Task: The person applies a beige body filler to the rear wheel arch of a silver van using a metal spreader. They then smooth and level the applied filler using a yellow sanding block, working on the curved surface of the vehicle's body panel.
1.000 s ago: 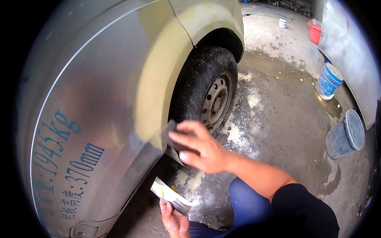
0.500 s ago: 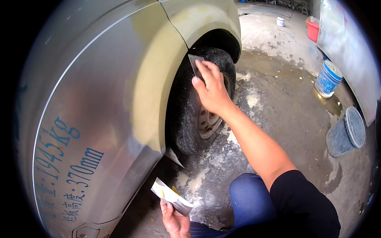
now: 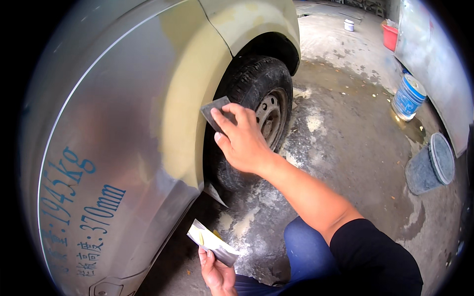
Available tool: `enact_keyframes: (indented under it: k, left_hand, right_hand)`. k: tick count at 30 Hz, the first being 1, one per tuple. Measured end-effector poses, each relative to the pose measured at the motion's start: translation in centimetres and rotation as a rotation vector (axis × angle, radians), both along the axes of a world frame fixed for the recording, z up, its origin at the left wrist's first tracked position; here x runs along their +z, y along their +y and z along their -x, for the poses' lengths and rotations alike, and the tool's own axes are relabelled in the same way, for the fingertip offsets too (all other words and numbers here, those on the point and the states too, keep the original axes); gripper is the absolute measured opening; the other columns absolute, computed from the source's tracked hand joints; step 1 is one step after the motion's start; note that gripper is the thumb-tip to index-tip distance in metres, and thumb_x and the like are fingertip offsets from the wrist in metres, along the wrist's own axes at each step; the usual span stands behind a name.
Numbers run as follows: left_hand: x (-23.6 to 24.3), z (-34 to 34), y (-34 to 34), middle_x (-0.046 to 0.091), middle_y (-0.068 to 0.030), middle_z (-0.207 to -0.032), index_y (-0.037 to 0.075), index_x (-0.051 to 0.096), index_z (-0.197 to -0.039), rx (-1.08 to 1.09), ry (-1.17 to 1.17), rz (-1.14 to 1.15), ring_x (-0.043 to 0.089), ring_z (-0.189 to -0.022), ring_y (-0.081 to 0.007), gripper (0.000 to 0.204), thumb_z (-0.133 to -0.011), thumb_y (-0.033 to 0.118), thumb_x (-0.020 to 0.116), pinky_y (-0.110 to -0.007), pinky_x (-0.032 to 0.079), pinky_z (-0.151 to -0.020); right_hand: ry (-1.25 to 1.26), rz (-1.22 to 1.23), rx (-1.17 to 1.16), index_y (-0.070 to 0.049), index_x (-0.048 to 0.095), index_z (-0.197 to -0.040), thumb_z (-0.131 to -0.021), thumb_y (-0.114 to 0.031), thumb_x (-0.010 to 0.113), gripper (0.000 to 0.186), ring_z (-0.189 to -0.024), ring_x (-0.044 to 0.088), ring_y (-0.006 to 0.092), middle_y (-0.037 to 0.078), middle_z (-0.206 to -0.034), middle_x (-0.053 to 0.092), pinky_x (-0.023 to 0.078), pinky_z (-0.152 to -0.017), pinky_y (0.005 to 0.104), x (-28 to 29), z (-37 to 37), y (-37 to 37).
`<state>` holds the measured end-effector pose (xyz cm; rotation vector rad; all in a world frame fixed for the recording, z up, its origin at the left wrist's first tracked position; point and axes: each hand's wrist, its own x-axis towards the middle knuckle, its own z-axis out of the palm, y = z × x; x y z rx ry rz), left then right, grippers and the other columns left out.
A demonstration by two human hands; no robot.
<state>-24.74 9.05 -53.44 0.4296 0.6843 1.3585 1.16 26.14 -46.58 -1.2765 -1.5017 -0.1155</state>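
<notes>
My right hand point(image 3: 242, 140) is closed on a flat dark grey spreader point(image 3: 212, 109), its fingers along the top face and the thumb underneath. The spreader's far corner reaches the edge of the wheel arch point(image 3: 185, 111), a pale yellowish-beige patch on a silver-grey vehicle point(image 3: 113, 108); whether it touches cannot be told. Behind the hand is the black tyre point(image 3: 242, 74) with its steel rim point(image 3: 269, 116). Lower down, my left hand point(image 3: 216, 276) pinches a thin plate point(image 3: 212, 241) by its near edge. Pale filler with yellow smears lies on the plate.
A dark grey bucket point(image 3: 429, 165) and a blue-and-white pail point(image 3: 409, 97) stand at the right beside a leaning pale panel point(image 3: 434, 64). Farther back are a red tub point(image 3: 389, 37) and a small white can point(image 3: 349, 25). White residue and wet patches mark the concrete floor point(image 3: 345, 143).
My right hand has moved down and to the left with the spreader, from the upper tyre to the arch edge; the spreader has turned flatter. My left hand has barely moved.
</notes>
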Motion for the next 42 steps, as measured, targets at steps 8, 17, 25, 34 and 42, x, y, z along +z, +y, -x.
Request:
enact_keyframes:
  k: [8, 17, 25, 34, 42]
  left_hand:
    - [-0.1, -0.2, 0.5, 0.055, -0.0141, -0.133, 0.007, 0.04, -0.138, 0.005, -0.007, -0.017, 0.056, -0.12, -0.0272, 0.042, -0.096, 0.004, 0.047, -0.047, 0.044, -0.105]
    - [1.2, -0.8, 0.6, 0.056, -0.014, -0.132, 0.005, 0.042, -0.137, 0.007, 0.009, -0.066, 0.056, -0.121, -0.0266, 0.042, -0.095, 0.003, 0.049, -0.044, 0.044, -0.106]
    - [0.1, -2.1, 0.8, 0.058, -0.0137, -0.129, 0.003, 0.046, -0.129, 0.04, 0.12, -0.153, 0.058, -0.12, -0.0247, 0.038, -0.093, 0.005, 0.056, -0.041, 0.044, -0.107]
    - [2.5, -6.2, 3.4, 0.06, -0.0109, -0.125, 0.006, 0.042, -0.133, 0.15, 0.213, -0.234, 0.057, -0.117, -0.0202, 0.04, -0.095, 0.002, 0.056, -0.037, 0.043, -0.105]
    - [10.8, -12.0, 3.2, 0.05, -0.013, -0.137, 0.007, 0.035, -0.139, 0.16, 0.262, -0.202, 0.053, -0.122, -0.0223, 0.045, -0.098, 0.006, 0.053, -0.04, 0.041, -0.106]
  right_hand:
    - [0.168, 0.182, 0.941, -0.005, 0.054, -0.137, -0.091, -0.019, 0.062, 0.049, -0.123, 0.047, 0.03, 0.016, -0.133, 0.046, 0.038, -0.105, 0.0397, -3.7, 1.6, -10.4]
    - [0.102, 0.392, 0.785, -0.004, 0.06, -0.127, -0.092, -0.019, 0.062, 0.038, -0.126, 0.047, 0.0281, 0.015, -0.136, 0.048, 0.04, -0.105, 0.0393, -8.2, -2.0, -12.3]
    - [1.155, 0.74, 0.74, 0.002, 0.044, -0.136, -0.094, -0.012, 0.057, 0.046, -0.106, 0.061, 0.0194, 0.014, -0.124, 0.059, 0.051, -0.093, 0.0352, -10.4, -3.7, -12.2]
    - [1.224, 0.704, 0.679, 0.005, 0.052, -0.13, -0.09, 0.001, 0.056, 0.04, -0.108, 0.06, 0.0161, 0.011, -0.12, 0.063, 0.049, -0.091, 0.0307, -10.7, -7.8, -14.2]
    - [0.943, 0.805, 0.687, 0.005, 0.045, -0.135, -0.091, -0.005, 0.066, 0.051, -0.094, 0.061, 0.0096, 0.008, -0.103, 0.067, 0.049, -0.08, 0.0274, -2.6, -6.4, -20.2]
